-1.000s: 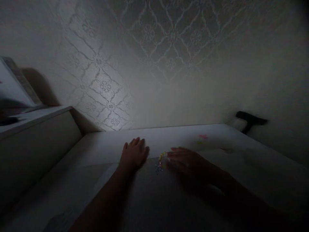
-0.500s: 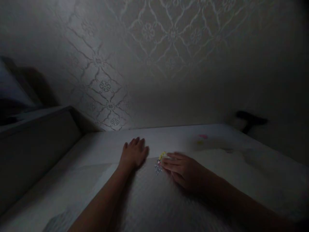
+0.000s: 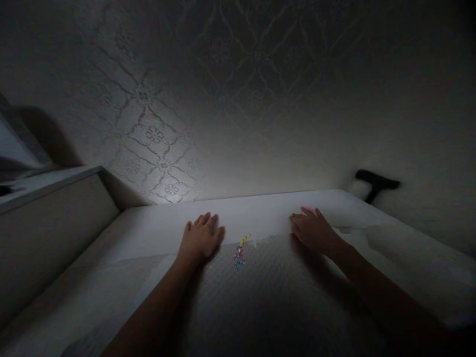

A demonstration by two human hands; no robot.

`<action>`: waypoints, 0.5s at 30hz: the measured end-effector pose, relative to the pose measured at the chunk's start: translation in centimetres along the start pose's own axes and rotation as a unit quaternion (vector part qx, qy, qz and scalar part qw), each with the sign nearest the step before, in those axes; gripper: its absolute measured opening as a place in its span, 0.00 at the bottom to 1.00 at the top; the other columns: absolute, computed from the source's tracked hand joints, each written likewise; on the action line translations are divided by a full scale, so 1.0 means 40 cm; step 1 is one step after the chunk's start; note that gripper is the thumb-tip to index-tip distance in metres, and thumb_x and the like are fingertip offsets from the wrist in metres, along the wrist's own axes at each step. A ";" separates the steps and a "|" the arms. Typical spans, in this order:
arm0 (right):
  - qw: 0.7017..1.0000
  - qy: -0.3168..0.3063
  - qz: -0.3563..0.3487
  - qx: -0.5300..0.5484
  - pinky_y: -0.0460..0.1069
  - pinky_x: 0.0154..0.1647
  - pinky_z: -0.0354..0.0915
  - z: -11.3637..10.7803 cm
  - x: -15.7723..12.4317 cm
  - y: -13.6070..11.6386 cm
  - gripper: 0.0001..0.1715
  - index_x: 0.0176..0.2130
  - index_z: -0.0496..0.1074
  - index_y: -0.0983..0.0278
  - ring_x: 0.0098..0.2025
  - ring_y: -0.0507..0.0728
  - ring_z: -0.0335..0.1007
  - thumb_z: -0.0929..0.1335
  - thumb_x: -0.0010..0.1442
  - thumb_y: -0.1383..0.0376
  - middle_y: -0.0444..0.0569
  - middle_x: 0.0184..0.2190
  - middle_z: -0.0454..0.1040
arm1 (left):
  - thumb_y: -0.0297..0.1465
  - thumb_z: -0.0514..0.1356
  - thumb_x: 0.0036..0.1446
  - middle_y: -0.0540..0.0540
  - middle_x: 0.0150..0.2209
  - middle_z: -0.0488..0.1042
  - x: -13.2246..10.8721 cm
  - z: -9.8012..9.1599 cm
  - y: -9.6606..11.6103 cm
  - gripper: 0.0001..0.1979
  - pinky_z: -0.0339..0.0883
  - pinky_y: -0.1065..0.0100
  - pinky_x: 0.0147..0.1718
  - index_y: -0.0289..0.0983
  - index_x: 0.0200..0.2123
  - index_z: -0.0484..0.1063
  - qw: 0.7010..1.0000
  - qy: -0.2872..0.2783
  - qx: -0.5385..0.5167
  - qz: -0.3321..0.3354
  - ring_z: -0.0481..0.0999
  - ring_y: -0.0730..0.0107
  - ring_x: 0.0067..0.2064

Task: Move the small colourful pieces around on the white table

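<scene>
My left hand rests palm down with fingers apart, on the edge of a pale textured sheet that resembles bubble wrap. Between my hands, on that sheet, lies a small decorative piece with a yellow top, a pink middle and silvery lower parts. My right hand is farther right, fingers stretched forward and spread, its fingertips at a small pink item. Part of the pink item is hidden under the fingers. I cannot make out anything held in it.
A white surface runs along the patterned wall. At the right, a black T-shaped object stands by the wall. A box-like ledge rises on the left. The light is dim.
My right hand has left the decorative piece and moved right and forward to the pink item. The decorative piece lies uncovered. My left hand stays at the sheet's edge.
</scene>
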State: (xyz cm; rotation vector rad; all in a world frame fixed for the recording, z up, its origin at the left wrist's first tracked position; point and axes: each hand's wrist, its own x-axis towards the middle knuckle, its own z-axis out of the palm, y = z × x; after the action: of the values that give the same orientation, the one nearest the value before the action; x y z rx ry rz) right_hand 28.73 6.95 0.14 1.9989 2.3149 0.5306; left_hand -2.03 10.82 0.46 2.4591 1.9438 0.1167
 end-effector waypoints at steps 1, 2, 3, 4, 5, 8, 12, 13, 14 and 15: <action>1.000 -0.002 0.011 -0.006 0.71 0.62 0.56 0.003 0.000 0.007 0.19 0.49 0.76 0.66 0.64 0.71 0.63 0.60 0.67 0.70 0.59 0.53 0.77 | 0.42 0.41 0.70 0.36 0.71 0.55 0.000 0.000 0.000 0.29 0.50 0.44 0.66 0.36 0.68 0.56 1.000 0.000 0.001 0.000 0.54 0.52 0.71; 1.000 -0.005 0.020 -0.009 0.72 0.62 0.56 0.006 -0.002 0.012 0.18 0.47 0.76 0.65 0.64 0.71 0.63 0.59 0.68 0.70 0.59 0.53 0.77 | 0.42 0.41 0.70 0.36 0.71 0.55 0.000 -0.001 0.001 0.29 0.50 0.44 0.66 0.37 0.68 0.57 1.000 -0.001 0.001 -0.002 0.54 0.52 0.71; 1.000 -0.008 0.028 -0.011 0.72 0.62 0.56 0.007 -0.003 0.017 0.18 0.46 0.76 0.64 0.64 0.71 0.62 0.60 0.68 0.69 0.58 0.53 0.77 | 0.42 0.41 0.70 0.37 0.71 0.55 0.000 -0.001 0.001 0.29 0.50 0.44 0.66 0.37 0.68 0.57 1.000 -0.001 0.002 -0.003 0.54 0.53 0.71; 0.999 -0.011 0.032 -0.011 0.73 0.62 0.56 0.007 -0.005 0.021 0.17 0.46 0.76 0.64 0.64 0.70 0.62 0.60 0.68 0.69 0.58 0.53 0.77 | 0.43 0.41 0.70 0.37 0.71 0.55 0.000 -0.002 0.001 0.28 0.50 0.44 0.66 0.38 0.68 0.57 1.000 -0.001 0.002 -0.004 0.54 0.54 0.71; 0.999 -0.013 0.035 -0.011 0.73 0.61 0.56 0.006 -0.007 0.024 0.17 0.45 0.76 0.64 0.64 0.70 0.62 0.60 0.67 0.69 0.58 0.52 0.77 | 0.43 0.41 0.70 0.37 0.71 0.55 -0.001 -0.002 0.001 0.28 0.50 0.44 0.66 0.39 0.68 0.57 1.000 -0.002 0.001 -0.005 0.54 0.54 0.71; 0.999 -0.017 0.033 -0.017 0.74 0.60 0.57 0.004 -0.008 0.035 0.17 0.41 0.77 0.64 0.61 0.70 0.66 0.59 0.67 0.70 0.60 0.48 0.78 | 0.43 0.42 0.70 0.38 0.71 0.55 -0.001 -0.004 0.002 0.28 0.50 0.45 0.66 0.40 0.68 0.57 1.000 -0.003 0.002 -0.004 0.54 0.54 0.71; 0.999 0.008 0.040 -0.005 0.73 0.59 0.59 0.000 -0.002 0.036 0.17 0.41 0.77 0.66 0.59 0.70 0.68 0.59 0.66 0.70 0.63 0.49 0.78 | 0.42 0.42 0.70 0.38 0.71 0.56 -0.002 -0.003 0.001 0.28 0.51 0.46 0.66 0.39 0.67 0.57 1.000 0.002 0.000 -0.003 0.55 0.54 0.71; 0.999 0.023 0.030 0.014 0.72 0.59 0.60 -0.002 -0.001 0.028 0.17 0.43 0.77 0.67 0.59 0.70 0.68 0.60 0.65 0.70 0.63 0.50 0.78 | 0.42 0.42 0.70 0.37 0.71 0.56 -0.002 -0.003 0.002 0.28 0.51 0.46 0.66 0.39 0.67 0.57 1.000 0.003 -0.002 -0.002 0.55 0.54 0.71; 0.998 0.043 0.010 0.044 0.70 0.60 0.61 -0.006 -0.002 0.016 0.17 0.45 0.77 0.67 0.59 0.69 0.68 0.61 0.65 0.70 0.62 0.50 0.78 | 0.42 0.42 0.70 0.37 0.71 0.56 -0.002 -0.004 0.002 0.28 0.51 0.45 0.66 0.38 0.67 0.58 1.000 0.003 -0.003 -0.002 0.55 0.54 0.71; 0.994 0.067 -0.024 0.083 0.67 0.60 0.62 -0.010 -0.005 -0.001 0.17 0.47 0.77 0.67 0.59 0.68 0.69 0.62 0.64 0.69 0.61 0.50 0.78 | 0.42 0.42 0.70 0.37 0.71 0.56 -0.003 -0.004 0.003 0.28 0.50 0.45 0.66 0.39 0.67 0.58 1.000 0.004 -0.004 -0.002 0.55 0.54 0.71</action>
State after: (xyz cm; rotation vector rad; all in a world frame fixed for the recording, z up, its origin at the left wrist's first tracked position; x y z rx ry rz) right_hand 28.61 6.66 0.47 2.0297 2.5579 0.5002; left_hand -1.96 10.68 0.62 2.4524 1.9473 0.1336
